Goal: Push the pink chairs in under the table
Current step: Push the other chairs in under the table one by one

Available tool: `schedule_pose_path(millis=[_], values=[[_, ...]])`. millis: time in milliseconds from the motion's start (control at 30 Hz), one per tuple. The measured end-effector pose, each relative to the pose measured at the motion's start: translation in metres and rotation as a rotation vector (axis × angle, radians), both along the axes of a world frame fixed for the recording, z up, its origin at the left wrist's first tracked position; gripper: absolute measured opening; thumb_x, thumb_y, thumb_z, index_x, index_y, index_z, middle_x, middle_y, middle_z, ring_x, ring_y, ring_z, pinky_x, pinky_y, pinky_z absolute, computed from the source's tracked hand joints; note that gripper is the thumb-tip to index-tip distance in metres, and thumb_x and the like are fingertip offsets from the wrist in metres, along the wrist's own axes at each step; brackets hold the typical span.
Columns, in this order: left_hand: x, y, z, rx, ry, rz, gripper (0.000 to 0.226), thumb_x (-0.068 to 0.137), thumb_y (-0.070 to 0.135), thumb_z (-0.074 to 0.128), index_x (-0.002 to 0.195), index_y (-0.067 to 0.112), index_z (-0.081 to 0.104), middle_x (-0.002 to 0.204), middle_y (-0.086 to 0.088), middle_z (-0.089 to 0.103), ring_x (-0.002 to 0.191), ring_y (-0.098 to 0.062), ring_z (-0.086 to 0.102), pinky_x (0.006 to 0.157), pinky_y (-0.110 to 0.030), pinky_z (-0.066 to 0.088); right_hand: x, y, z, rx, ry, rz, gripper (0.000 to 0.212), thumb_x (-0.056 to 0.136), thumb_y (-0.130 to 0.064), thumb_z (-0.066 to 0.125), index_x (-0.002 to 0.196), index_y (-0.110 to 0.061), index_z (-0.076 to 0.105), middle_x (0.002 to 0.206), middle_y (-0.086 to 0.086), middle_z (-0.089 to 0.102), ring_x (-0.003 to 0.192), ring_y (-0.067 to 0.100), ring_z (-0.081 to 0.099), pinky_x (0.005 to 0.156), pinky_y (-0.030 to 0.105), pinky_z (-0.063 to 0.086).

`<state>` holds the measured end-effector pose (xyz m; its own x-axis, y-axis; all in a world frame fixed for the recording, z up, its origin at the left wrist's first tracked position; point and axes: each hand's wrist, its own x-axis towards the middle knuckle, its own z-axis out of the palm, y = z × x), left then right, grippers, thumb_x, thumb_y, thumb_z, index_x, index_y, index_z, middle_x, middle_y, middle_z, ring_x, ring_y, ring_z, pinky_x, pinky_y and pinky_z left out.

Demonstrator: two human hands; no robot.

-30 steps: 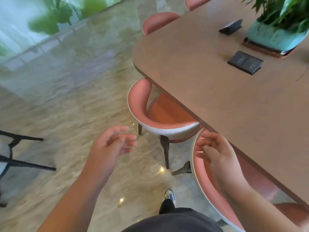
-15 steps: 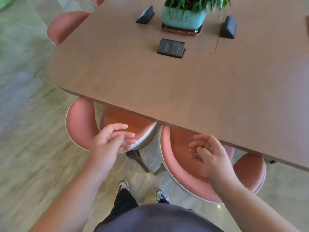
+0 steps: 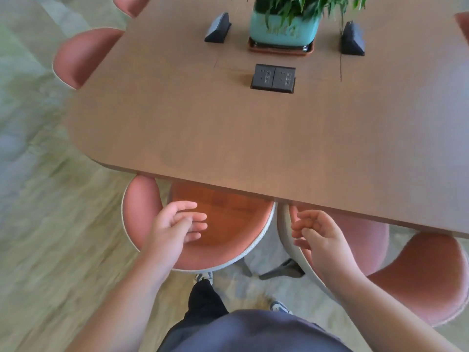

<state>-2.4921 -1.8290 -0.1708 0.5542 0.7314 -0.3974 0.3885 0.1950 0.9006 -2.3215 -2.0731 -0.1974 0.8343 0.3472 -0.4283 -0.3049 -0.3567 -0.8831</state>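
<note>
Brown counter (image 3: 253, 138) across most of the view, rounded corner at near left, near edge running down toward the right. On top, well back from the edge: potted plant (image 3: 281, 29), flat socket panel (image 3: 273, 78), two dark wedge-shaped units either side of the pot.

Two pink chairs at the near edge. Left chair (image 3: 203, 237) partly tucked, front of the seat under the counter, curved back standing clear. Right chair (image 3: 418, 280) further out, turned at an angle, rim just beside the left chair's rim. Further pink chairs along the left side, one (image 3: 83, 57) about half under.

Left hand (image 3: 175, 227) above the left chair's back and seat, fingers loosely spread, gripping nothing. Right hand (image 3: 322, 237) over the inner rim of the right chair, fingers (image 3: 302, 222) curled inward; contact with the rim not determinable.

Probable step: taking hold of the chair backs before pushing.

Hazards:
- Knuckles caught between chair back and counter edge if hands ride on top of the rim.
- Rims or legs of the two chairs locking together if pushed without straightening the right one.
- Legs skidding sideways on the polished floor under an off-centre push.
</note>
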Motion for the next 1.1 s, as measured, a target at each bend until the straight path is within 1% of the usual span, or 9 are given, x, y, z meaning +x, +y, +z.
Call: schedule_pose_path(millis=[100,200,333,433,567,667,833,967,1100], values=[[-0.026,0.078,-0.029,0.058,0.114,-0.052,0.038,0.101,-0.002,0.045,0.109,0.027,0.068,0.098,0.008,0.080,0.092,-0.014,0.077,0.078,-0.035,0.060,-0.016,0.053,-0.029,-0.203,0.001,-0.036,0.030,0.093,0.003,0.050,0.101,-0.022,0.065,0.111,0.001,0.073,0.089,0.019,0.069,0.078,0.047,0.058],[-0.055,0.154,-0.065,0.134,0.282,-0.094,0.035,0.099,0.005,0.054,0.106,0.038,0.062,0.108,0.014,0.076,0.108,-0.014,0.070,0.079,-0.028,0.049,-0.026,0.095,-0.064,-0.459,0.033,0.013,0.022,0.094,-0.014,0.058,0.113,-0.026,0.060,0.105,-0.004,0.070,0.076,0.028,0.072,0.075,0.050,0.062],[-0.074,0.224,-0.117,0.251,0.536,-0.153,0.050,0.094,0.010,0.062,0.141,0.025,0.053,0.144,-0.002,0.058,0.092,-0.004,0.060,0.073,-0.024,0.041,-0.023,0.128,-0.108,-0.639,0.075,0.020,0.039,0.094,-0.024,0.061,0.132,-0.019,0.053,0.095,0.001,0.067,0.075,0.029,0.072,0.074,0.047,0.062],[-0.071,0.257,-0.149,0.222,0.642,-0.135,0.071,0.091,0.017,0.066,0.156,0.020,0.038,0.152,-0.008,0.053,0.120,-0.028,0.062,0.087,-0.034,0.045,-0.016,0.141,-0.138,-0.676,0.117,-0.078,0.056,0.093,-0.028,0.065,0.143,-0.014,0.045,0.107,0.004,0.062,0.076,0.021,0.061,0.075,0.038,0.050],[-0.057,0.296,-0.185,0.077,0.697,-0.063,0.086,0.092,0.027,0.070,0.164,0.017,0.022,0.163,-0.012,0.039,0.143,-0.034,0.046,0.110,-0.042,0.039,-0.002,0.151,-0.172,-0.717,0.166,-0.173,0.063,0.091,-0.035,0.071,0.142,-0.013,0.044,0.117,0.011,0.063,0.094,0.036,0.064,0.083,0.044,0.054],[-0.043,0.316,-0.207,-0.084,0.615,-0.060,0.089,0.093,0.034,0.072,0.164,0.017,0.020,0.162,-0.012,0.040,0.140,-0.034,0.050,0.114,-0.048,0.041,0.010,0.155,-0.188,-0.744,0.203,-0.225,0.065,0.086,-0.041,0.077,0.135,-0.009,0.049,0.119,0.018,0.066,0.095,0.039,0.066,0.077,0.045,0.056],[-0.006,0.335,-0.234,-0.117,0.650,-0.095,0.082,0.084,0.040,0.083,0.147,0.008,0.042,0.141,-0.011,0.059,0.112,-0.031,0.063,0.087,-0.037,0.049,0.038,0.158,-0.202,-0.768,0.266,-0.299,0.072,0.073,-0.048,0.088,0.123,-0.007,0.056,0.111,0.017,0.068,0.096,0.040,0.069,0.089,0.054,0.059],[0.009,0.346,-0.253,-0.111,0.698,-0.042,0.102,0.084,0.037,0.084,0.161,0.009,0.024,0.160,-0.012,0.043,0.134,-0.034,0.054,0.092,-0.033,0.042,0.043,0.158,-0.211,-0.765,0.283,-0.318,0.063,0.072,-0.042,0.090,0.118,-0.011,0.060,0.109,0.014,0.070,0.093,0.037,0.070,0.086,0.050,0.060],[0.006,0.352,-0.259,-0.087,0.687,-0.053,0.081,0.087,0.029,0.081,0.153,0.007,0.040,0.146,-0.018,0.057,0.126,-0.040,0.061,0.107,-0.051,0.050,0.042,0.158,-0.212,-0.715,0.260,-0.334,0.040,0.082,-0.030,0.083,0.112,-0.015,0.061,0.108,0.012,0.071,0.092,0.035,0.070,0.087,0.050,0.060]])
